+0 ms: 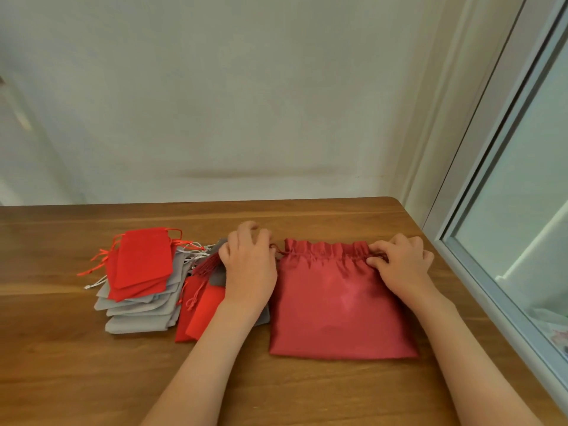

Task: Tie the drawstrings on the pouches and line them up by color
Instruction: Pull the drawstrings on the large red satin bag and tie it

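Head view: a dark-red pouch (338,309) lies flat on the wooden surface (92,379), mouth gathered at 12 o'clock. At its 10 o'clock the left grip (249,265) pinches the drawstring (274,248); at 2 o'clock the right grip (399,265) pinches the gathered hem. At 9 o'clock, small red and grey pouches (138,290) lie piled.

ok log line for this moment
large red pouch | left hand pinches drawstring | right hand grips gathered top | small pouches piled left

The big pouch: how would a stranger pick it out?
On the wooden table, look at the end by the window. The dark red pouch lies flat, left hand and right hand holding its gathered top. It is larger than the small red and grey pouches piled to its left.
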The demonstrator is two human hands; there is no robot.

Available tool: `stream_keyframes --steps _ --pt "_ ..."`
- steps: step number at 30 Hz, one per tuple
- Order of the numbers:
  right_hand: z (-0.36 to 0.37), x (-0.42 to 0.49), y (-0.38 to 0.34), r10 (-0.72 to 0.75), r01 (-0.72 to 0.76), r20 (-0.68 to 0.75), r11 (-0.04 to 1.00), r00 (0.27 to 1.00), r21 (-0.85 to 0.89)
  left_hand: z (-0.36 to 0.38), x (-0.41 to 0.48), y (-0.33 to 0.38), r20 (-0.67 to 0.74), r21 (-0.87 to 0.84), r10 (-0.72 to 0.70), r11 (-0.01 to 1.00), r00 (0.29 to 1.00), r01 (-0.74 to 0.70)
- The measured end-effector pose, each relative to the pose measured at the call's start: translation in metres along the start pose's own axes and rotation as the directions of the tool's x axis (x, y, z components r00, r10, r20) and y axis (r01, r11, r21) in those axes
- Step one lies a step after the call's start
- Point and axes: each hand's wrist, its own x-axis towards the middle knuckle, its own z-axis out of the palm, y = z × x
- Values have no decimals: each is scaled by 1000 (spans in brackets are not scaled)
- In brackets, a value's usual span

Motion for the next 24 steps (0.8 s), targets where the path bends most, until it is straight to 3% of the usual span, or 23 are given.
stream_keyframes --steps 3,6,12,17,24 --pt "-1 -2 0 -85 86 -92 996 992 9 1 -2 3 155 15 88 996 984 -91" --pt "-4 -2 -3 -106 118 -120 989 987 92 6 -2 0 287 80 7 996 958 -31" --pt "-11 -2 -3 -62 102 -132 941 989 323 5 0 -1 252 -41 -107 992 962 121" --pt "-6 -1 1 -79 99 -85 958 993 268 2 2 -2 187 -187 -93 974 978 128" --pt "-7 -2 -2 -41 85 -169 961 985 265 -5 4 1 163 -402 -68 907 984 129"
